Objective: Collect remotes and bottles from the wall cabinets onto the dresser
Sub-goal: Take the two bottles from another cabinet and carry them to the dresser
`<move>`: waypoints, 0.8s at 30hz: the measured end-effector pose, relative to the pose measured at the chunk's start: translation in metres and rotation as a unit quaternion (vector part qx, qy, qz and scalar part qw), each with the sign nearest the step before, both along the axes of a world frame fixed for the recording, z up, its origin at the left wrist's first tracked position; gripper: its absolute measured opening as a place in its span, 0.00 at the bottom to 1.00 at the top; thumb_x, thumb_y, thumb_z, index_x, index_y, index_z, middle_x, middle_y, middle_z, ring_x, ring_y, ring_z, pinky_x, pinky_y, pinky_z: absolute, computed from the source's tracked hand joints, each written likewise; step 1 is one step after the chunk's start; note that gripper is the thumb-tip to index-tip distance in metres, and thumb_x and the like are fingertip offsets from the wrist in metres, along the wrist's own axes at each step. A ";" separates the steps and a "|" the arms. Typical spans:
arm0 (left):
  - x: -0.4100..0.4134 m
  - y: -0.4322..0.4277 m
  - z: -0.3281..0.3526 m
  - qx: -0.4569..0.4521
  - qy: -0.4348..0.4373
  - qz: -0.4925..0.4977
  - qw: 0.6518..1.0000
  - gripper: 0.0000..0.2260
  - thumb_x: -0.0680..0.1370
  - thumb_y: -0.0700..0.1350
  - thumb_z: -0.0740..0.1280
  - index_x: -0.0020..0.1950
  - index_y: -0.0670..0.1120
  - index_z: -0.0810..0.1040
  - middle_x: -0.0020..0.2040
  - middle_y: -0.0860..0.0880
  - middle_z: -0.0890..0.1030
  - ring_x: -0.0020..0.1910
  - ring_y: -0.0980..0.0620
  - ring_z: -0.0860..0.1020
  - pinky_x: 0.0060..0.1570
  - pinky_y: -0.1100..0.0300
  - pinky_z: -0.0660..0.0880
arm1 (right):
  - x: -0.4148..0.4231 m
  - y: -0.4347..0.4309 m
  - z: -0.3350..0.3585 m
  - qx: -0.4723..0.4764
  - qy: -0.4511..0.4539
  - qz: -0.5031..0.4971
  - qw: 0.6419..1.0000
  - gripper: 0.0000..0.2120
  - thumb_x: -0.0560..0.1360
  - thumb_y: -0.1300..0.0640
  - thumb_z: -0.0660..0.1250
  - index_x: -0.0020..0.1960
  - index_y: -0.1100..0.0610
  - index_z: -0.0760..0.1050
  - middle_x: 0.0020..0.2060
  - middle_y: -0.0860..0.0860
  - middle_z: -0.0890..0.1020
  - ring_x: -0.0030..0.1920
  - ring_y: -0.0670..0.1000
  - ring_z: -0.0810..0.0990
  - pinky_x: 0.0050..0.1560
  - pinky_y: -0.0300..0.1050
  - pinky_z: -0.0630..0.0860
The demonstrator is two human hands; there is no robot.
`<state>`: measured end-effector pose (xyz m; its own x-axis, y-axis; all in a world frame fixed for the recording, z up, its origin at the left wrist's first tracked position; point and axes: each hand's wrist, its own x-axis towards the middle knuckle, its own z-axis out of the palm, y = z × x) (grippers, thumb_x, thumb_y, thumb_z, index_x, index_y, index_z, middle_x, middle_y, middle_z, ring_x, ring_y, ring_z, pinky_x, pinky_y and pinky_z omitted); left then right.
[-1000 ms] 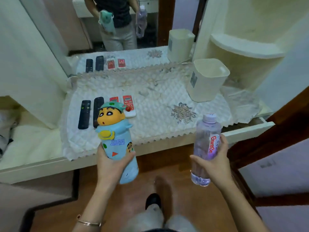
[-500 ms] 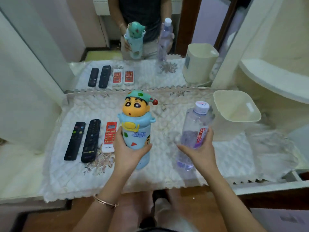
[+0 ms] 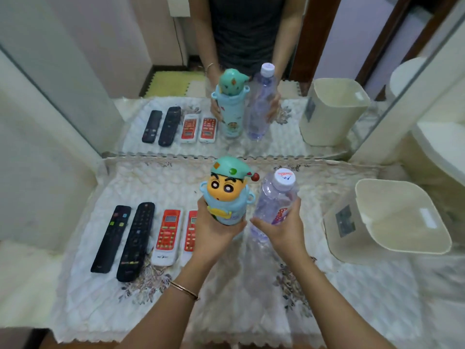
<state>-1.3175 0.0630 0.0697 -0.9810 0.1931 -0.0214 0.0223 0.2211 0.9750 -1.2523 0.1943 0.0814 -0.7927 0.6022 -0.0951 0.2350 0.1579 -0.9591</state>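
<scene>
I've got L hand (image 3: 216, 230) wrapped on cartoon bottle (image 3: 226, 195), R hand (image 3: 281, 230) wrapped on water bottle (image 3: 273, 200), both over dresser (image 3: 226, 298) center. I'd set them upright at 3 o'clock of remotes (image 3: 141, 238), w/o tipping.

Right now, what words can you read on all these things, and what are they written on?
"Gamten", or close to it: red letters on the clear water bottle, partly covered by the right hand.
Bottle cap: red print, too blurred.
Cartoon bottle in the left hand: print too blurred.
Red remotes: too small.
Bin sticker: unreadable.
</scene>
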 end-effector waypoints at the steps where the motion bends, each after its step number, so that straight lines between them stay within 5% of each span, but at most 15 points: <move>1: -0.003 0.001 -0.005 -0.010 -0.005 -0.014 1.000 0.30 0.61 0.34 0.79 0.55 0.47 0.66 0.47 0.57 0.76 0.43 0.70 0.79 0.38 0.75 0.74 | -0.001 -0.001 -0.002 0.000 -0.002 -0.002 1.000 0.38 0.62 0.63 0.78 0.60 0.42 0.58 0.51 0.43 0.74 0.54 0.48 0.76 0.43 0.28 0.70; 5: -0.011 -0.004 -0.025 -0.049 -0.025 -0.034 0.998 0.30 0.57 0.44 0.80 0.54 0.42 0.71 0.48 0.47 0.80 0.46 0.54 0.82 0.38 0.68 0.77 | 0.003 -0.002 -0.013 0.003 0.000 0.002 1.000 0.38 0.63 0.64 0.77 0.57 0.38 0.58 0.55 0.44 0.75 0.54 0.46 0.77 0.47 0.26 0.74; 10: -0.012 -0.011 -0.035 -0.036 -0.012 -0.060 0.997 0.29 0.58 0.41 0.80 0.55 0.37 0.74 0.49 0.44 0.82 0.47 0.52 0.83 0.43 0.60 0.81 | 0.014 0.000 -0.018 0.007 -0.015 0.052 0.999 0.37 0.65 0.66 0.76 0.63 0.46 0.58 0.56 0.40 0.72 0.55 0.32 0.74 0.51 0.21 0.71; 13: -0.012 -0.018 -0.038 -0.057 -0.031 -0.089 0.994 0.30 0.61 0.42 0.79 0.59 0.38 0.71 0.53 0.42 0.81 0.51 0.49 0.82 0.48 0.50 0.81 | 0.018 0.002 -0.023 0.022 -0.048 0.091 0.994 0.37 0.62 0.59 0.72 0.68 0.57 0.62 0.57 0.51 0.76 0.54 0.39 0.77 0.50 0.24 0.72; 16: -0.004 -0.024 -0.033 -0.070 -0.035 -0.104 0.992 0.34 0.64 0.42 0.77 0.66 0.37 0.66 0.61 0.40 0.77 0.59 0.45 0.78 0.59 0.46 0.76 | 0.020 0.003 -0.022 0.040 -0.058 0.065 0.995 0.38 0.61 0.58 0.72 0.68 0.58 0.63 0.55 0.48 0.77 0.48 0.35 0.76 0.43 0.22 0.70; 18: 0.003 -0.027 -0.028 -0.088 -0.040 -0.098 0.990 0.37 0.65 0.40 0.77 0.69 0.38 0.64 0.64 0.40 0.74 0.63 0.44 0.75 0.64 0.49 0.72 | 0.023 0.002 -0.017 0.056 -0.044 0.037 0.997 0.34 0.63 0.63 0.75 0.65 0.54 0.64 0.56 0.46 0.75 0.49 0.38 0.75 0.45 0.19 0.69; 22: 0.009 -0.026 -0.024 -0.058 -0.017 -0.042 0.997 0.26 0.62 0.38 0.77 0.52 0.56 0.69 0.50 0.55 0.78 0.50 0.62 0.79 0.46 0.74 0.75 | 0.027 -0.001 -0.012 0.078 -0.016 -0.005 0.997 0.33 0.64 0.65 0.76 0.55 0.41 0.62 0.54 0.48 0.75 0.50 0.46 0.76 0.43 0.19 0.69; 24: 0.011 -0.024 -0.021 -0.055 0.000 -0.023 0.998 0.26 0.63 0.38 0.78 0.52 0.53 0.69 0.49 0.54 0.78 0.49 0.64 0.78 0.43 0.77 0.73 | 0.027 -0.003 -0.013 0.079 -0.009 -0.013 0.997 0.33 0.63 0.66 0.76 0.53 0.39 0.63 0.54 0.50 0.75 0.53 0.49 0.76 0.47 0.25 0.70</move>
<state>-1.3061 0.0392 0.0485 -0.9710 0.2351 -0.0445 0.0355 0.3256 0.9448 -1.2257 0.1916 0.0688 -0.7753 0.6315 -0.0114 0.2581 0.3002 -0.9183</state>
